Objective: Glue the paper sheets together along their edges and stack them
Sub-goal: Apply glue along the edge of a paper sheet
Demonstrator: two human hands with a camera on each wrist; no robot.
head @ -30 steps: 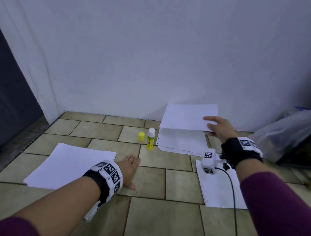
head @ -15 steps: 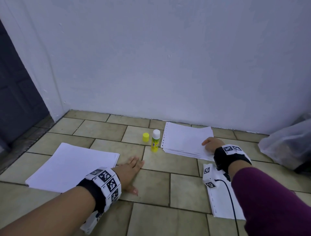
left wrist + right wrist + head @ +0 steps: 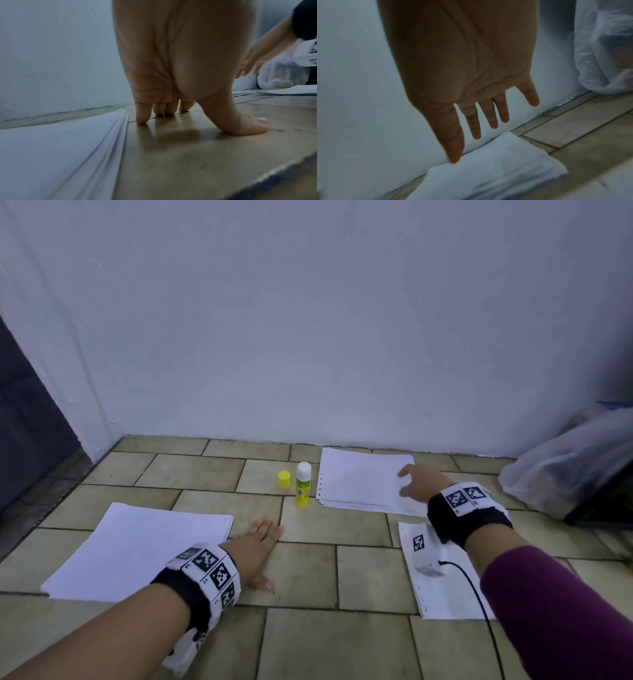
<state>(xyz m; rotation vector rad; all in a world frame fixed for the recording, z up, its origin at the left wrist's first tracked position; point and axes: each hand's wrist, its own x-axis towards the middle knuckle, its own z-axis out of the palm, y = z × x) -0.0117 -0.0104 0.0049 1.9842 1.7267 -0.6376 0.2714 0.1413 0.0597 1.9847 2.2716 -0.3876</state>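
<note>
- On the tiled floor (image 3: 308, 573), against the white wall (image 3: 308, 320), three lots of paper; a crumpled plastic bag (image 3: 568, 470) far right.
- Left stack of sheets (image 3: 137, 549) lies flat just left of the left hand (image 3: 253, 546), not touching it; the left wrist view shows a gap between its fanned edges (image 3: 96, 142) and the fingers (image 3: 142, 115).
- Far stack with punched edge (image 3: 359, 481) sits near the wall, long axis running left-right; one loose sheet (image 3: 442, 594) lies nearer the person, under the right forearm.
- Right hand (image 3: 416, 486) is over the right end of the far stack, fingers (image 3: 489, 119) straight and spread, holding nothing; it looks just above the paper, contact cannot be told.
- Left hand is flat, fingers straight, thumb (image 3: 248, 125) splayed, pressing bare tile, holding nothing.
- Glue stick (image 3: 303, 489) stands upright, uncapped, between the hands, just left of the far stack; yellow cap (image 3: 283, 479) on the floor beside it.
- Key relation, judged: top sheet lies directly under and left of the right fingers, so the right hand is the one to take it; the left is well apart from that stack.
- Glue sits about midway; either hand could reach it.
- Likely step: fetching the next sheet; thin paper may lift in twos.
</note>
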